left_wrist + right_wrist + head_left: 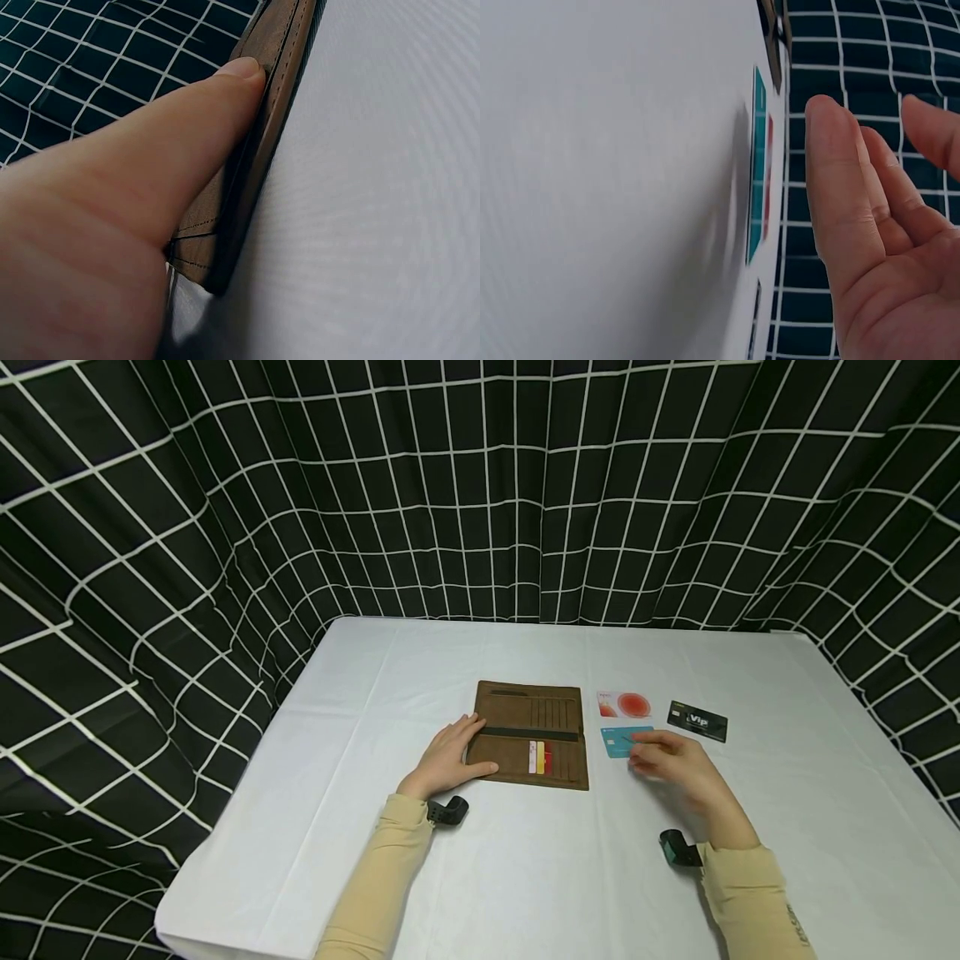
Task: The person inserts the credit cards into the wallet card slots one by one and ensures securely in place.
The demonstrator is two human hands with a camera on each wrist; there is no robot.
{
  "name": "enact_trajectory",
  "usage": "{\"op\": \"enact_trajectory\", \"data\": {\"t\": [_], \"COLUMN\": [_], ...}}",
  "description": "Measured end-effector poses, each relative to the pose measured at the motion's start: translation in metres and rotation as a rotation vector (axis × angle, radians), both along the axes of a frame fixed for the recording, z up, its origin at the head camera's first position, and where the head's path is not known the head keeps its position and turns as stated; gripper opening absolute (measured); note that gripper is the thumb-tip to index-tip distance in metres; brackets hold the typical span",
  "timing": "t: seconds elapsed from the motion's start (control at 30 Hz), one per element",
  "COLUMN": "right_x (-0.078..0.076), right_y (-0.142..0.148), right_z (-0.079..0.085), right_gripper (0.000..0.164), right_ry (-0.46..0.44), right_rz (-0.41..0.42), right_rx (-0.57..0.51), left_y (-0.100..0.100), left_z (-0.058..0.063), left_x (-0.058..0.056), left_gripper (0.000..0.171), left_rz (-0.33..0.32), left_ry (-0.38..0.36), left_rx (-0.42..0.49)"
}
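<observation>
An open brown long wallet (528,756) lies flat, with several cards (541,757) tucked in slots of its near half. My left hand (448,756) rests on its left edge, fingers spread. In the left wrist view the straight thumb (202,112) presses on the wallet (199,251). Over a blue-green card (617,742) on the table, my right hand (678,764) hovers with loosely bent fingers. The right wrist view shows that hand (877,225) apart from the teal card (757,172), with nothing between thumb and fingers.
Behind the blue-green card lies a white card with a red circle (624,704). A black card marked Vip (697,721) lies farther right, slightly turned. All are on a white-covered table (525,868). A black curtain with a white grid (450,493) hangs around the back and sides.
</observation>
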State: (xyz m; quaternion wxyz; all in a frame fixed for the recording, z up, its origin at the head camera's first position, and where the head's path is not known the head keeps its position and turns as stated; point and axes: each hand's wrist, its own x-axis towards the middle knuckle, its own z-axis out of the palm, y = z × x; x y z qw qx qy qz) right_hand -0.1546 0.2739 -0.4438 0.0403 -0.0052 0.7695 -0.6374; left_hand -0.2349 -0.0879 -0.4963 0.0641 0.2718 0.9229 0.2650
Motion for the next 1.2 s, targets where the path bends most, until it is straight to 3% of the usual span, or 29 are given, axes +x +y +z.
{"op": "enact_trajectory", "data": {"t": [0.33,0.87,1.2], "right_x": [-0.001,-0.013,-0.024], "right_y": [0.022,0.033,0.034], "right_z": [0.003,0.006,0.004], "right_gripper": [0.05,0.058,0.062], "right_ry": [0.025,0.032,-0.031], "right_rz": [-0.018,0.0,0.011], "right_rx": [0.083,0.285,0.416], "left_y": [0.001,0.002,0.001], "left_z": [-0.001,0.001,0.001], "left_x": [-0.001,0.0,0.0], "left_gripper": [0.085,0.085,0.085], "left_rz": [0.0,0.003,0.01], "left_ry": [-0.004,-0.013,-0.012], "left_rx": [-0.013,-0.013,-0.018]}}
